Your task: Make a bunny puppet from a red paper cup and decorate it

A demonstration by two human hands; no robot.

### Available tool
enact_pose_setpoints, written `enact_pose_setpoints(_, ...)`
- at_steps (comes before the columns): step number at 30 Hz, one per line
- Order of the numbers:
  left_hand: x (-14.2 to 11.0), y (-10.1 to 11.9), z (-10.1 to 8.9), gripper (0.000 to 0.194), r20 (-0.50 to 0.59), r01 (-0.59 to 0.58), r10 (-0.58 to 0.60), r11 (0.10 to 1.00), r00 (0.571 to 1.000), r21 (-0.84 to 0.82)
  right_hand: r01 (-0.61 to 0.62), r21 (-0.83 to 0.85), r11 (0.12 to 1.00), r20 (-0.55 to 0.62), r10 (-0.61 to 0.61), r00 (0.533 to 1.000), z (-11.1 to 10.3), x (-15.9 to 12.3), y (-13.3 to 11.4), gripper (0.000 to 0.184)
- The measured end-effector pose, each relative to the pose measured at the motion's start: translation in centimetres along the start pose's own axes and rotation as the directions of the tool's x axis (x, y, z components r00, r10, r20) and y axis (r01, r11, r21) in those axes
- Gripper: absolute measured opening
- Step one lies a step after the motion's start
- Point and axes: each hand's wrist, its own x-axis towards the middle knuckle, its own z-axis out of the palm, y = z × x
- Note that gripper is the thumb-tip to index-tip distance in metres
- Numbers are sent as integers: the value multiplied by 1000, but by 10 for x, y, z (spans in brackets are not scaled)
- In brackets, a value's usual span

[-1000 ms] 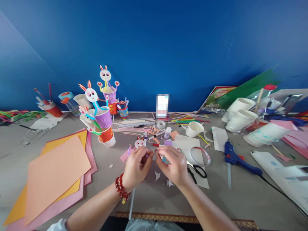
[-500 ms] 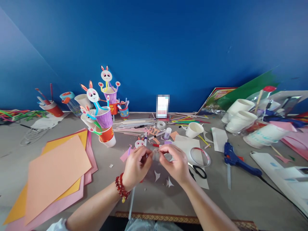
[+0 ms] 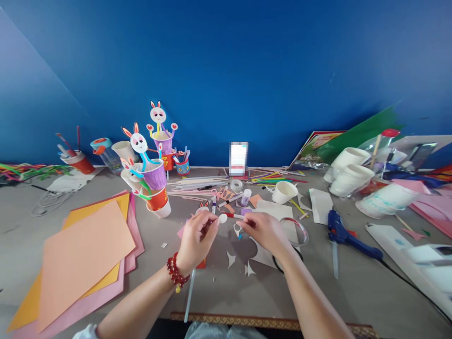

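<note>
My left hand (image 3: 198,234), with a red bead bracelet on the wrist, pinches a small white paper circle (image 3: 222,218) between thumb and fingertips. My right hand (image 3: 264,230) is closed, its thumb and fingers drawn together; whatever may be between them is too small to make out. Just under its fingertips is a white paper scrap with a round hole (image 3: 237,230). A red-capped marker (image 3: 230,215) lies between the hands. Black-handled scissors (image 3: 276,264) are partly hidden under my right forearm. A rabbit face cutout (image 3: 202,208) lies behind my left hand.
Decorated cups with rabbit figures (image 3: 154,174) stand at left behind stacked coloured paper (image 3: 86,254). A white paper cup (image 3: 284,192), tape roll (image 3: 302,231) and glue stick (image 3: 246,197) lie ahead. A blue glue gun (image 3: 348,238) with its cord is at right.
My hands have moved apart, the right one shifting right. The white circle now shows plainly in my left fingers, and the holed scrap is visible below my right fingers.
</note>
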Motion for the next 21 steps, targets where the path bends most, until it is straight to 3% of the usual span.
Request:
enact_pose_setpoints(3,1,1,-1,21,8,52,-51,995,999,-86,59,41,997,-4,-59,998,2,1,2,9)
enact_pose_setpoints(9,3,6,-3,22,22,118,-116,968,993,-221,59,90,994,-28,-57,998,3,0,3,12)
enact_pose_setpoints(12,4,9,-3,23,45,177,-171,947,984,-269,169,233,958,-137,-139,981,5,-1,-3,11)
enact_pose_setpoints(14,5,11,-3,24,97,264,-246,909,964,-323,331,296,896,-285,-248,926,9,-3,-8,7)
enact_pose_setpoints(16,5,13,-2,26,167,354,-313,849,935,-393,493,270,827,-423,-358,832,12,-4,-13,11)
enact_pose_setpoints(19,4,14,-1,30,252,422,-340,764,906,-488,634,170,754,-516,-481,709,15,-6,-18,23)
enact_pose_setpoints(21,3,14,0,31,290,446,-341,729,894,-519,672,118,731,-540,-521,661,14,-8,-20,27)
